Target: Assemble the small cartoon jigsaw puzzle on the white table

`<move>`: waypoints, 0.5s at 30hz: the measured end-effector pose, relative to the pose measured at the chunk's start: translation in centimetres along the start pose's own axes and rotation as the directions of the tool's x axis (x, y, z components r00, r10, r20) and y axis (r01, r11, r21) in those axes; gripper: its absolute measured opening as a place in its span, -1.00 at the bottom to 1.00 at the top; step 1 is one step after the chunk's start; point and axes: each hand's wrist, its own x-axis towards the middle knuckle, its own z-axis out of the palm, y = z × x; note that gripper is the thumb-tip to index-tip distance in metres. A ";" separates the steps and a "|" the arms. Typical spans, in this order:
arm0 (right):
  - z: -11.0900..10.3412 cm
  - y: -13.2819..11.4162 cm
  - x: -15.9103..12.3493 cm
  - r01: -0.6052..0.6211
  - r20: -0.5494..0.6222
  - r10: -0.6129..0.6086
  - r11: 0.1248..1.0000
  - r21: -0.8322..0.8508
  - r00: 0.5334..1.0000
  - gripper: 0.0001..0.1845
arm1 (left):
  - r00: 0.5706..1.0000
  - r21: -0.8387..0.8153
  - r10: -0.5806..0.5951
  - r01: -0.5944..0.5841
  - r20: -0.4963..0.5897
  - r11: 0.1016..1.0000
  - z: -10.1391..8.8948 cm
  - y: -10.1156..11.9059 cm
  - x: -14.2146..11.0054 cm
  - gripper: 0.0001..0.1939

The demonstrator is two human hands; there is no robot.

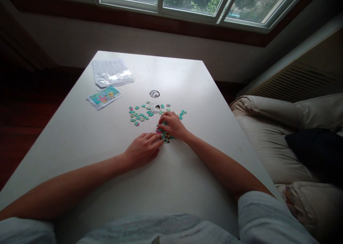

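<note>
Small jigsaw puzzle pieces in teal, pink and yellow form a cluster near the middle of the white table, partly hidden by my hands. My left hand lies at the cluster's left edge, fingers stretched out and fingertips touching the pieces. Over the cluster's upper right, my right hand is bent with thumb and fingers curled inward; what they hold, if anything, cannot be made out. Loose puzzle pieces lie spread to the left of my right hand, and more loose pieces lie just beyond it.
A colourful cartoon picture card lies at the left, below a clear plastic bag with papers. Two round metallic-looking discs sit in the middle of the table. At the right stands a pale sofa with a dark item on it.
</note>
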 end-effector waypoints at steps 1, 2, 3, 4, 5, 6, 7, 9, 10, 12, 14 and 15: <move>0.0 0.0 0.0 -0.010 -0.003 0.010 1.000 0.005 1.000 -0.96 | 1.000 0.003 -0.001 0.001 0.004 1.000 0.0 0.0 0.0 -0.68; 0.1 0.1 0.1 -0.022 -0.008 0.022 1.000 0.007 1.000 -0.96 | 1.000 0.006 -0.001 0.001 0.008 1.000 0.0 0.0 0.0 -0.68; 0.1 0.1 0.1 -0.035 -0.014 0.035 0.999 0.009 0.999 -0.97 | 1.000 0.008 -0.002 0.002 0.010 1.000 0.0 0.0 0.0 -0.68; 0.2 0.2 0.1 -0.047 -0.021 0.047 0.999 0.009 0.999 -0.97 | 1.000 0.009 -0.002 0.002 0.011 1.000 0.0 0.1 0.0 -0.68; 0.2 0.2 0.1 -0.057 -0.026 0.057 0.998 0.007 0.998 -0.97 | 1.000 0.010 -0.001 0.001 0.013 1.000 0.0 0.1 0.1 -0.68; 0.3 0.3 0.1 -0.064 -0.033 0.064 0.998 0.003 0.997 -0.96 | 1.000 0.010 0.000 0.000 0.013 1.000 0.0 0.1 0.1 -0.68; 0.4 0.4 0.1 -0.070 -0.040 0.070 0.998 -0.002 0.997 -0.96 | 1.000 0.010 0.001 -0.001 0.013 1.000 0.0 0.1 0.1 -0.68; 0.5 0.4 0.1 -0.074 -0.049 0.073 0.997 -0.016 0.996 -0.96 | 1.000 0.007 0.000 0.000 0.011 1.000 0.1 0.1 0.1 -0.68; 0.5 0.5 0.1 -0.070 -0.046 0.069 0.997 -0.024 0.997 -0.96 | 1.000 0.006 0.001 -0.001 0.011 1.000 0.1 0.1 0.1 -0.68; 0.5 0.5 0.1 -0.060 -0.037 0.059 0.998 -0.032 0.998 -0.96 | 1.000 0.006 0.001 -0.001 0.014 1.000 0.1 0.1 0.1 -0.68; 0.4 0.4 0.1 -0.061 -0.028 0.060 0.998 -0.021 0.998 -0.97 | 1.000 0.009 0.002 -0.002 0.019 1.000 0.1 0.1 0.0 -0.68; 0.4 0.3 0.2 -0.069 -0.026 0.069 0.998 -0.003 0.997 -0.98 | 1.000 0.011 0.000 -0.001 0.019 1.000 0.1 0.1 0.0 -0.68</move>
